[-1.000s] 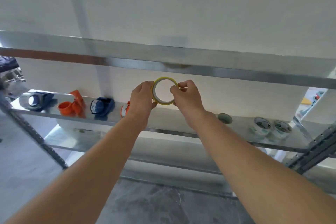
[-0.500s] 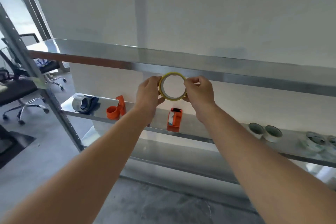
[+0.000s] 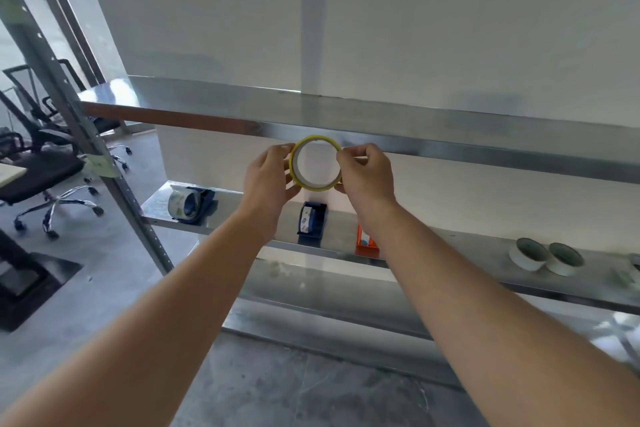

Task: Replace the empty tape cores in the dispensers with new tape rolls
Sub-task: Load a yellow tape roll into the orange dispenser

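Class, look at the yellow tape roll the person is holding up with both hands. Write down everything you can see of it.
The yellow tape roll is a thin ring, yellow on the outside with a pale inner lining. Its open centre faces the camera, so the wall shows through. It is held upright in the air, in front of the edge of the upper metal shelf. The left hand grips its left side and the right hand pinches its right side. Nothing else touches it.

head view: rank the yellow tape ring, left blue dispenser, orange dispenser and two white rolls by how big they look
1. yellow tape ring, though nearest the camera
2. left blue dispenser
3. left white roll and right white roll, alike
4. orange dispenser, partly hidden behind the right arm, so unsure
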A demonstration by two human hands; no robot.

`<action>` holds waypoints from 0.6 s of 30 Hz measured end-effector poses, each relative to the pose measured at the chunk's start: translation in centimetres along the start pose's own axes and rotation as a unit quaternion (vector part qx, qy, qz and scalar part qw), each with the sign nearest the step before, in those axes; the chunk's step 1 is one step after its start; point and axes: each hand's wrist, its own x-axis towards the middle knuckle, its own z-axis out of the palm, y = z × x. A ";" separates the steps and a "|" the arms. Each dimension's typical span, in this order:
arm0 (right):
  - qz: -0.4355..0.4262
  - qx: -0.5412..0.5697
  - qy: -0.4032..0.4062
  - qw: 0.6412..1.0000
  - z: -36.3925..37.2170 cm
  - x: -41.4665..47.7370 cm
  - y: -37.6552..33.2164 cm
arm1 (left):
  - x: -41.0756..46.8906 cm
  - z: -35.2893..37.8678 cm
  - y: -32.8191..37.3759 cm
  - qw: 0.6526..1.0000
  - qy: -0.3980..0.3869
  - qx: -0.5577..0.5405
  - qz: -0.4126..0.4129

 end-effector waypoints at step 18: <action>0.032 0.038 -0.085 0.995 13.0 6.4 3.1 | 9.6 -8.2 -0.4 0.995 0.093 0.012 -0.015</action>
